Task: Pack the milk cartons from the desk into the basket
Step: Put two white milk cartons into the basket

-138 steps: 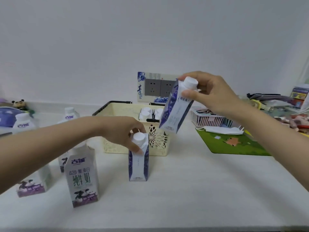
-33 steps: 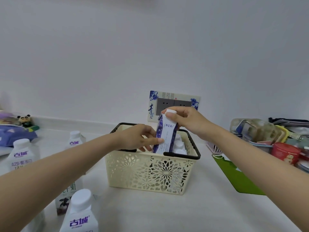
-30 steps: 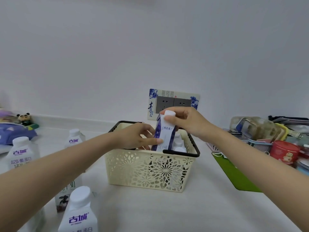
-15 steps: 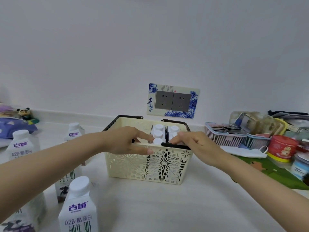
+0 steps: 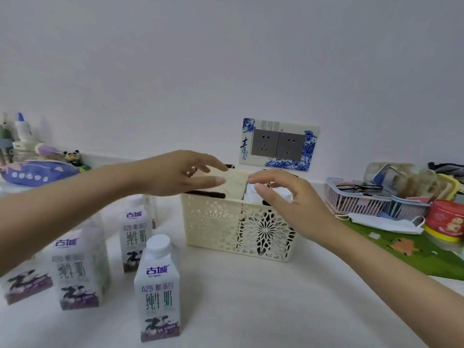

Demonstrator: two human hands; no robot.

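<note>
The white counter (image 5: 251,297) carries the cream basket (image 5: 216,222) at centre, near the back wall, with four tall white milk cartons standing upright to its left. The basket has taken the two slim blue cartons that both hands held a few seconds ago; their white tops (image 5: 271,194) now show inside its right half, while the left half appears free. Both hands have since lifted off the rim. The left hand (image 5: 180,174) hovers above the left edge of the basket, fingers spread and holding nothing. The right hand (image 5: 283,197) hangs over the near right corner, fingers loosely curled apart, also holding nothing. Judgement: one placing step is complete and the task is only partly done. The remaining cartons are the nearest carton (image 5: 158,290) in front, a second carton (image 5: 77,270) behind it to the left, a third carton (image 5: 136,237) closer to the basket, and a fourth carton (image 5: 25,285) partly cut off by the left forearm
</note>
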